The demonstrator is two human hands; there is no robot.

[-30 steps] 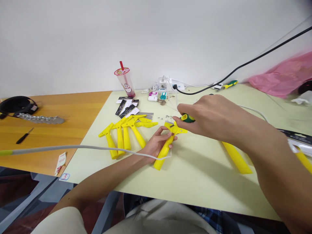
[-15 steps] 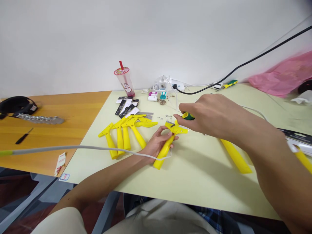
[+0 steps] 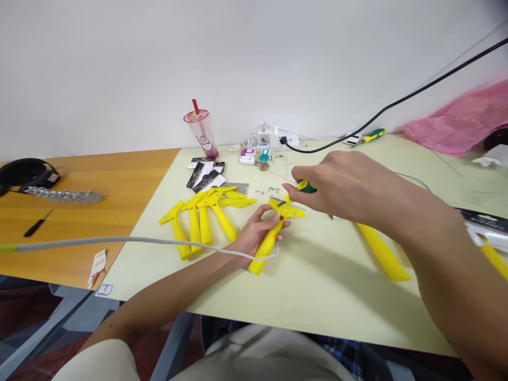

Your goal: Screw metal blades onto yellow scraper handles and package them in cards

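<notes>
A yellow scraper point(image 3: 266, 244) with a T-shaped head and a metal blade edge is tilted up off the table in my left hand point(image 3: 256, 231), fingers wrapped round its neck. My right hand point(image 3: 337, 182) grips a green and yellow screwdriver point(image 3: 306, 187), mostly hidden by the fingers. The screwdriver's shaft comes down onto the scraper's head. Left of my left hand lie several yellow scraper handles point(image 3: 194, 227), with loose yellow head plates point(image 3: 238, 201) and grey blades point(image 3: 240, 187) behind them. Small screws point(image 3: 273, 189) are scattered just beyond the scraper.
A cup with a red straw point(image 3: 203, 132) stands near the wall beside black-and-white packets point(image 3: 206, 177). A power strip point(image 3: 291, 138) has a black cable. Another yellow handle point(image 3: 383, 254) lies right. A grey cable point(image 3: 138, 239) crosses my left forearm. A pink bag point(image 3: 456, 124) lies back right.
The view has shifted very slightly. Both hands keep the same hold, and the screwdriver stays on the scraper's head.
</notes>
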